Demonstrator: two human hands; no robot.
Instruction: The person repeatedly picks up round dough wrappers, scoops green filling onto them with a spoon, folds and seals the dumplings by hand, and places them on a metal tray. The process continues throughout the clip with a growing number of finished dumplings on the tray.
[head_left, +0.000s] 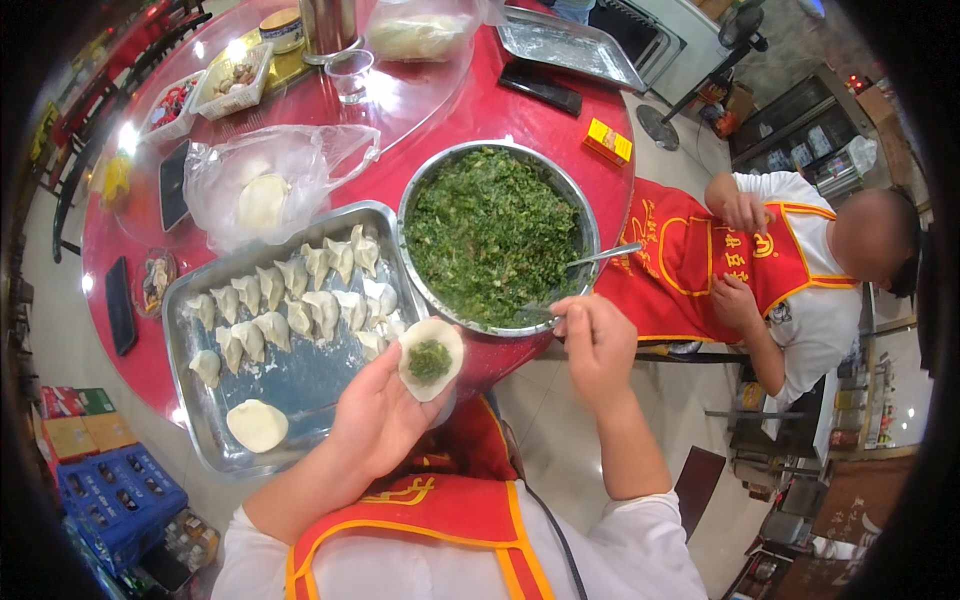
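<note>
On the palm and fingers of my left hand (382, 416) lies a round dough wrapper (410, 384) with a mound of chopped green filling (430, 360) in its middle. My right hand (596, 345) pinches a thin utensil, perhaps a spoon, whose end dips into the near right side of the filling in a steel bowl (501, 328). A second metal spoon (609, 253) leans on the bowl's right rim. Left of the bowl, a metal tray (315, 401) holds rows of folded dumplings (324, 313) and one flat wrapper (257, 426). Flour dusts the tray.
A clear plastic bag (319, 154) with wrappers lies behind the tray on the red round table (525, 127). Further back are a black phone-like object (540, 88), a yellow box (607, 141) and another metal tray (566, 46). A person in a red apron (694, 262) sits at right.
</note>
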